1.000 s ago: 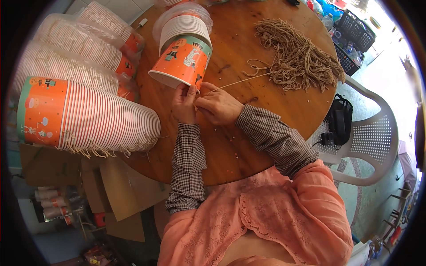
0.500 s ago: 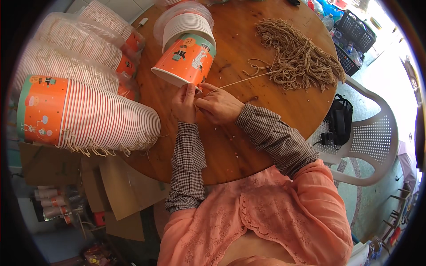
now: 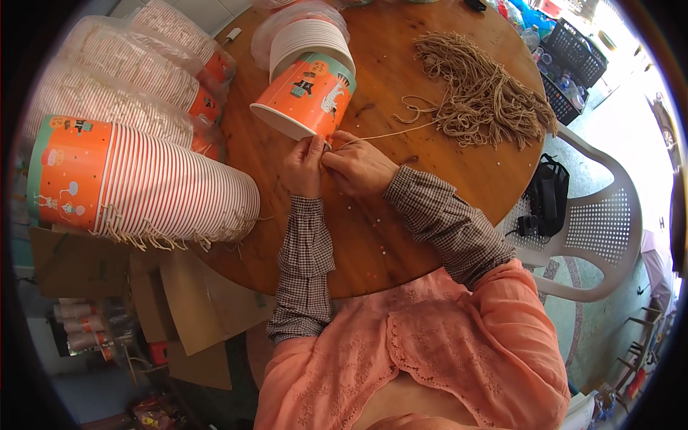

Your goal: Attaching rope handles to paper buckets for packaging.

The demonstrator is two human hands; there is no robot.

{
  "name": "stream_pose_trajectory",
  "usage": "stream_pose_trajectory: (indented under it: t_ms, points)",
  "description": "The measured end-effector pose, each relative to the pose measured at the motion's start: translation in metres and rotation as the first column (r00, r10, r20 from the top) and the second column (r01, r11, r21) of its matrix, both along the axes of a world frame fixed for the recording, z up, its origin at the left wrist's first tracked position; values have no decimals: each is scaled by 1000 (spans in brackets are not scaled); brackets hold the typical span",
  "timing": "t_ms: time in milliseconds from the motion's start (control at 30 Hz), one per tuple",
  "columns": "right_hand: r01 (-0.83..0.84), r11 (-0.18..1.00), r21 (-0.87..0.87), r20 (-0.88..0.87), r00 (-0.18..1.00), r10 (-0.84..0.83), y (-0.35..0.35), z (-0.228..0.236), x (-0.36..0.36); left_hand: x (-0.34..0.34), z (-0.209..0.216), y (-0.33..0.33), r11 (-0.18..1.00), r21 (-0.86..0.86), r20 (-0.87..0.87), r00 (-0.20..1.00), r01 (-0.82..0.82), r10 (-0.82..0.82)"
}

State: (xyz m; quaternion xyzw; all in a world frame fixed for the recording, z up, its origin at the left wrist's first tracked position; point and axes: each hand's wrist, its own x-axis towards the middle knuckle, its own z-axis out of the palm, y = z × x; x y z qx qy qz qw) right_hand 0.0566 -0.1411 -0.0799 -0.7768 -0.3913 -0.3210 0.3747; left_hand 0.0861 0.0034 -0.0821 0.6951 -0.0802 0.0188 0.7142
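Note:
An orange paper tub point(image 3: 308, 93) with cartoon figures lies tilted on the table, its rim toward me, at the front of a stack of white tubs point(image 3: 309, 41). My left hand point(image 3: 302, 170) pinches the tub's near rim between thumb and fingers. Right beside it, my right hand point(image 3: 360, 170) is closed at the same rim, with a thin tan cord point(image 3: 393, 135) in its fingers. That cord runs back to a tangled heap of cord point(image 3: 481, 93) on the right. My fingers hide the spot where cord meets rim.
A long stack of nested tubs point(image 3: 179, 183) lies at the left, short cord ends hanging along its lower side. Bagged tub stacks point(image 3: 129, 68) lie behind it. Cardboard boxes point(image 3: 208, 301) stand below the round table's edge point(image 3: 358, 292); a plastic chair point(image 3: 602, 208) is at right.
The tub and both hands have shifted slightly to the right. The cord between my right hand and the heap now sags a little more.

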Motion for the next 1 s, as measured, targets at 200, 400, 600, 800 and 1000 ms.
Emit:
stream_pose_trajectory:
  t_ms: [200,400,600,800,1000]
  points:
    - [-29,997,-67,-103,994,22,-4,2,1,2,-6,0,998,64,70,998,-8,3]
    - [-30,998,-55,-92,995,25,-2,6,-7,6,-9,5,995,83,-1,999,-53,53]
    - [-29,1000,8,20,999,29,-2,4,0,4,-8,2,997,76,24,999,-30,28]
    - [11,986,-165,-244,968,-52,-2,5,-12,7,-11,5,995,70,18,998,-65,64]
    - [243,958,151,-198,957,-212,1,0,-5,10,-14,1,997,25,79,995,-67,65]
